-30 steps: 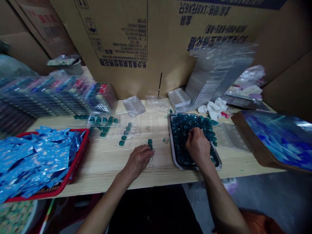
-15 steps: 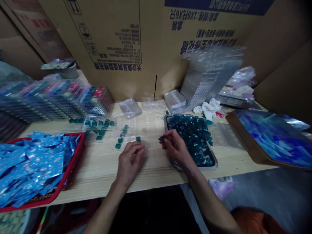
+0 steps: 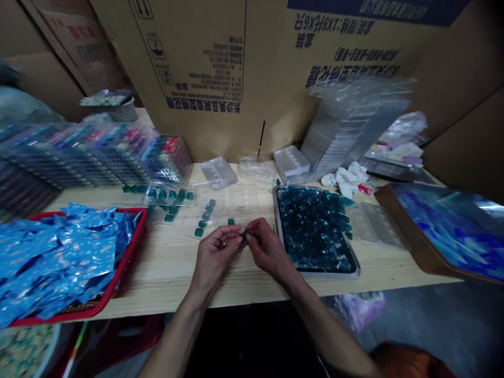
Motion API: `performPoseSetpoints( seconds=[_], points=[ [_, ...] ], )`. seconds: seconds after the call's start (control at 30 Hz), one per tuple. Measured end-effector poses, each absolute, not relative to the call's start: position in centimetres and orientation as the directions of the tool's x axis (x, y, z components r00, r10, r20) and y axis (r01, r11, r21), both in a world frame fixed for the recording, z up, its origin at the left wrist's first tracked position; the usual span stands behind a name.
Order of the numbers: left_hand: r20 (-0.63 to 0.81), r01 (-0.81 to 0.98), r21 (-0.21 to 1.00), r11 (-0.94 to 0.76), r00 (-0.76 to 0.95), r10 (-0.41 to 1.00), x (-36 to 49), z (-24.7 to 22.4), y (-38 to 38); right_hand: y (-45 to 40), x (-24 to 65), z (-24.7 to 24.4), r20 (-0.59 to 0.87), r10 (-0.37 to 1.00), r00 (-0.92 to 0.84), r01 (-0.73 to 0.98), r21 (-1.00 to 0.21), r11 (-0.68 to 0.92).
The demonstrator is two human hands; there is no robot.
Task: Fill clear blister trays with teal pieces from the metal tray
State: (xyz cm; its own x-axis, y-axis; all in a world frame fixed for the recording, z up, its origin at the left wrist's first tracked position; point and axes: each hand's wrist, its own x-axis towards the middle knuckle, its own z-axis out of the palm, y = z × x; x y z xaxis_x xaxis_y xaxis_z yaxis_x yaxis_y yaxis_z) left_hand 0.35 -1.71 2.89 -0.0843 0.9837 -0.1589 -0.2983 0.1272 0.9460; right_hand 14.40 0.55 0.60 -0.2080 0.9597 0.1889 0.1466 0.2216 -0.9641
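Note:
My left hand (image 3: 218,257) and my right hand (image 3: 265,247) meet above the middle of the table. Between their fingertips is a small dark green piece (image 3: 244,237), pinched from both sides and partly hidden. To the right stands a metal tray (image 3: 356,270) heaped with dark teal cube-like pieces (image 3: 315,226). Just beyond my left fingers lies a single teal piece (image 3: 231,222). Further left, several teal pieces (image 3: 205,216) form a slanted row on clear plastic, and more sit in and around a clear plastic tray (image 3: 161,195).
A red basket (image 3: 136,236) of blue packets fills the left side. Filled clear boxes (image 3: 165,163) are stacked behind it. Nested clear trays (image 3: 338,131) stand at the back right, near crumpled white tissue (image 3: 346,176). An open carton (image 3: 421,244) holds blue wrappers. A large carton (image 3: 205,126) stands behind.
My right hand has moved left from the metal tray's edge with a small green piece, and now its fingertips meet those of my left hand. The whole view has shifted slightly.

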Motion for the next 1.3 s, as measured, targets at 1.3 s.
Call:
performPoseSetpoints(
  seconds=[1.3],
  points=[
    [0.288, 0.385, 0.890, -0.244, -0.059, 0.956, -3.2, -1.2, -2.1, -2.8, 13.9, -0.4, 0.082, 0.915, -0.395, 0.721, -0.590, 0.363]
  ],
)
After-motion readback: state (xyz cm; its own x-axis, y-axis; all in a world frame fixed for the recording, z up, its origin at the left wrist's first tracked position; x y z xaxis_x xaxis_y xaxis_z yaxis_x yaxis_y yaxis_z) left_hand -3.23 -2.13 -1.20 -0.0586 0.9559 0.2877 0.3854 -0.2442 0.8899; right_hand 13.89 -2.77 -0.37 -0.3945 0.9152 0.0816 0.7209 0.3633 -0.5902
